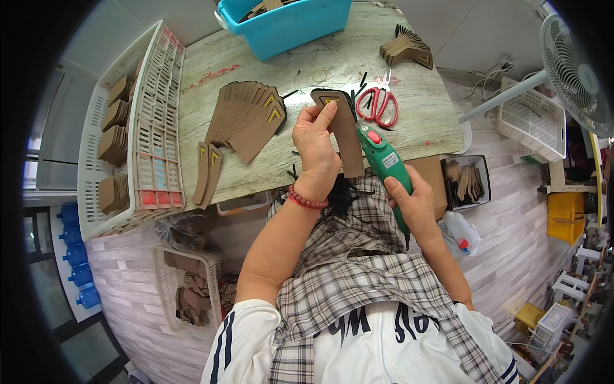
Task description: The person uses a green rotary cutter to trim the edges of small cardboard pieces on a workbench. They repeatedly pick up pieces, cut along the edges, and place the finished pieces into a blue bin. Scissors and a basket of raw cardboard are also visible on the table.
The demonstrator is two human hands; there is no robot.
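My left hand (pixel 316 144) pinches a long brown fabric piece (pixel 348 137) between thumb and fingers. The piece has a dark edge at its curved top and a yellow angular mark, partly under my thumb. Wrapped in my right hand (pixel 416 198) is a green electric cutter (pixel 382 153) with a red switch. Its tip points away from me, close to the piece's right edge; whether they touch, I cannot tell. Just beyond the tip lie red-handled scissors (pixel 385 109). Left of my left hand, a fanned stack of similar brown pieces (pixel 240 118) covers part of the table.
Two brown pieces (pixel 206 173) lie by a white plastic basket (pixel 160 115) at left. A blue bin (pixel 294 32) stands at the table's (pixel 294 70) back, another brown stack (pixel 407 48) at the far right corner. Dark scraps (pixel 342 198) rest on my plaid apron. Right stands a fan (pixel 575 70).
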